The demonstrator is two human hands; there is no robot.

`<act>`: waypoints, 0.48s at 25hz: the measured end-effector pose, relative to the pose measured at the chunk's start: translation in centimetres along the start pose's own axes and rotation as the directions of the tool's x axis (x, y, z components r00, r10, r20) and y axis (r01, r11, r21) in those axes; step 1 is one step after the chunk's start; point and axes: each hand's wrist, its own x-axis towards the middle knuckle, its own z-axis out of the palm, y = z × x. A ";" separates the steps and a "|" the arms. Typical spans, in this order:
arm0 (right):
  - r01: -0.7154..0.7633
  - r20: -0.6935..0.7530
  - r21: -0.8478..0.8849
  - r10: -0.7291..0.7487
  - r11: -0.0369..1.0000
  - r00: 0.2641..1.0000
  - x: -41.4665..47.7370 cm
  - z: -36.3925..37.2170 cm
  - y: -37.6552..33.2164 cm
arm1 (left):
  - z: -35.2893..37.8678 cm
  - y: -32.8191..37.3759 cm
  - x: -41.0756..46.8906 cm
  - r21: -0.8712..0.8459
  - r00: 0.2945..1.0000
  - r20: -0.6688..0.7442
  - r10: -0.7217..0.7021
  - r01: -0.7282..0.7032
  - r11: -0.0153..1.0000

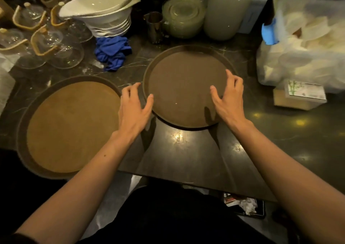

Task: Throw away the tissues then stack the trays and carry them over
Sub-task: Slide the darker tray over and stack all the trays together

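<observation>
Two round brown trays lie on the dark counter. The left tray (69, 126) is lighter and bare. The right tray (183, 79) is darker and bare too. My left hand (133, 107) hovers at the right tray's left rim, fingers spread, thumb just over the rim. Over the tray's right near part, my right hand (228, 98) is also spread and holds nothing. Crumpled white tissues (246, 205) lie in a dark bin on the floor under the counter edge.
A blue cloth (112, 52) lies behind the trays. Stacked white bowls (104, 14), glass teapots (48, 43), a metal cup (155, 28), glass plates (183, 15) and a large pale jug (225, 10) line the back. A plastic bag of white items (302, 43) and a small box (300, 96) sit right.
</observation>
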 end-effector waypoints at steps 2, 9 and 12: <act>-0.059 -0.009 -0.032 0.059 0.998 0.998 0.9 -0.6 1.6 | 1.1 0.5 1.2 0.011 1.000 0.025 0.005 -0.005 1.000; -0.234 0.022 -0.098 0.237 0.967 0.971 3.2 -0.3 4.9 | 3.7 -0.5 5.5 0.040 0.986 0.144 -0.080 0.075 0.996; -0.308 0.024 -0.103 0.312 0.946 0.950 4.1 0.5 5.9 | 4.9 -1.1 6.9 0.059 0.972 0.171 -0.161 0.153 0.987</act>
